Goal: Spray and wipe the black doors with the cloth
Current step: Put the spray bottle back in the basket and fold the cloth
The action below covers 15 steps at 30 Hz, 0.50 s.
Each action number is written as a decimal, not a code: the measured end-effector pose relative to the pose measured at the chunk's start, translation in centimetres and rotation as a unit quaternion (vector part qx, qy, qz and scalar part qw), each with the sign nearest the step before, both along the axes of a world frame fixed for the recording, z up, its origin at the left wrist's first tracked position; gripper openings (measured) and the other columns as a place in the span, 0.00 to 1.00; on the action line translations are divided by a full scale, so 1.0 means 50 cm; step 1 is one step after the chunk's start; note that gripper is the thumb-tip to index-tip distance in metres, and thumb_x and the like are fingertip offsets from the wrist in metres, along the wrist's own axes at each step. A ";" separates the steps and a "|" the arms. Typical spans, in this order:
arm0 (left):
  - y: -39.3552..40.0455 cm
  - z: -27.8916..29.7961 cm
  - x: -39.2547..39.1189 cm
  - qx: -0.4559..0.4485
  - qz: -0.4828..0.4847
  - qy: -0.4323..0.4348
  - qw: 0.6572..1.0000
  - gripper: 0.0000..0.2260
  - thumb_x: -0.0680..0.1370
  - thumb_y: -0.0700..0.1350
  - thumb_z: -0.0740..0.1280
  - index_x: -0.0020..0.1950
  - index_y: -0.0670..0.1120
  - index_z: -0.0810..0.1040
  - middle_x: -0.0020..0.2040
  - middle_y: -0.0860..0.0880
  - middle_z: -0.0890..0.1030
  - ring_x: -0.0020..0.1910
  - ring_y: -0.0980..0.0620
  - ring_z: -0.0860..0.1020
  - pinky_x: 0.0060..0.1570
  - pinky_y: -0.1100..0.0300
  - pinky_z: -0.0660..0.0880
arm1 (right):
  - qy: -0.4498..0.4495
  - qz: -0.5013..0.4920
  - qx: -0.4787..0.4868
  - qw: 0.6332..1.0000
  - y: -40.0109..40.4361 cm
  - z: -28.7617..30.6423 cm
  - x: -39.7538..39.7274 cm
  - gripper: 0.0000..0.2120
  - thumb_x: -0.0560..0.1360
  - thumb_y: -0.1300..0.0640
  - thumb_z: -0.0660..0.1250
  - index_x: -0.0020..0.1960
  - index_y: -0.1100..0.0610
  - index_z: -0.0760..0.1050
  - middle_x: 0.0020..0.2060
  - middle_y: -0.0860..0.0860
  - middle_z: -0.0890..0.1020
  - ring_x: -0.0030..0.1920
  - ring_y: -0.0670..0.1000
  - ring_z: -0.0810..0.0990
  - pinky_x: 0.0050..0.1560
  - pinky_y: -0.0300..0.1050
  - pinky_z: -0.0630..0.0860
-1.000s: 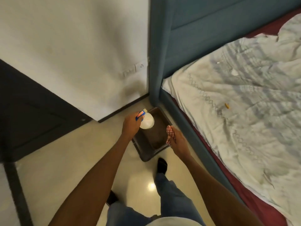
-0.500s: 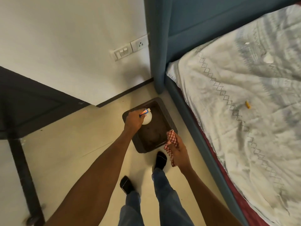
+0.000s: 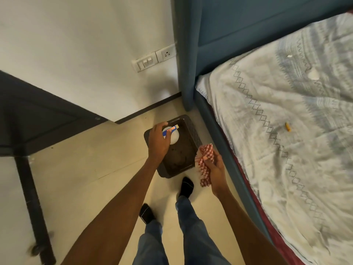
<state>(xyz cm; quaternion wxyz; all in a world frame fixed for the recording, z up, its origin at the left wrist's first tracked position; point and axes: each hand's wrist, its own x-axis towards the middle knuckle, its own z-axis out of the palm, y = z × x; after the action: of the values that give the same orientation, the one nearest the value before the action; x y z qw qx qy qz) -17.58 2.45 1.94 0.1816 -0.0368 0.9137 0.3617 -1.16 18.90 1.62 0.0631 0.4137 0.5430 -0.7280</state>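
Observation:
A white spray bottle (image 3: 174, 136) with a blue and orange nozzle sits inside a dark brown basket (image 3: 193, 131) on the floor. My left hand (image 3: 158, 142) lies over the bottle's top, fingers wrapped on the nozzle. My right hand (image 3: 214, 169) grips a red and white checked cloth (image 3: 204, 165) just right of the basket's near corner. The black door (image 3: 38, 115) stands at the left, down to the floor, well apart from both hands.
A blue bed frame (image 3: 191, 54) with a pale quilt (image 3: 286, 131) fills the right side. The white wall carries a switch plate and socket (image 3: 154, 57). My feet (image 3: 186, 187) in black socks stand on the beige floor.
My left hand has lowered the spray bottle deeper into the basket. My right hand with the cloth has drawn back from the basket rim. The view has tilted down and closer.

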 end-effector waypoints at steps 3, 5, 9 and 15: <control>-0.012 0.095 0.077 0.088 0.040 0.029 0.995 0.10 0.80 0.46 0.69 0.60 0.43 0.78 0.60 0.45 0.81 0.59 0.50 0.79 0.52 0.68 0.79 | 0.028 -0.082 -0.109 0.990 0.000 0.060 -0.026 0.17 0.81 0.56 0.65 0.69 0.53 0.70 0.62 0.56 0.80 0.58 0.56 0.81 0.58 0.52 0.81; -0.018 0.150 0.117 0.123 0.027 0.011 0.992 0.09 0.81 0.45 0.68 0.59 0.43 0.79 0.58 0.46 0.82 0.56 0.54 0.79 0.49 0.76 0.75 | 0.062 -0.103 -0.188 0.975 -0.003 0.096 -0.043 0.25 0.79 0.50 0.67 0.72 0.60 0.70 0.61 0.60 0.79 0.54 0.56 0.83 0.49 0.49 0.83; -0.042 0.249 0.145 0.152 -0.031 0.034 0.987 0.09 0.80 0.44 0.69 0.58 0.43 0.81 0.53 0.49 0.83 0.49 0.60 0.80 0.47 0.74 0.75 | 0.110 -0.072 -0.281 0.951 -0.030 0.190 -0.088 0.46 0.69 0.38 0.77 0.75 0.65 0.68 0.57 0.63 0.77 0.45 0.54 0.83 0.38 0.44 0.82; -0.076 0.341 0.120 0.164 -0.115 0.128 0.971 0.17 0.79 0.47 0.70 0.69 0.50 0.77 0.63 0.59 0.77 0.61 0.65 0.72 0.63 0.63 0.71 | 0.209 0.006 -0.302 0.930 -0.104 0.344 -0.143 0.38 0.71 0.40 0.76 0.70 0.64 0.75 0.63 0.64 0.80 0.60 0.61 0.82 0.61 0.55 0.79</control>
<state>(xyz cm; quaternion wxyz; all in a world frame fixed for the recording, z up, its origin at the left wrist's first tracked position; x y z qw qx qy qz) -11.56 -1.36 18.97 0.1076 0.1456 0.8554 0.4853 -8.29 13.70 18.81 0.0749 0.2103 0.3008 -0.9272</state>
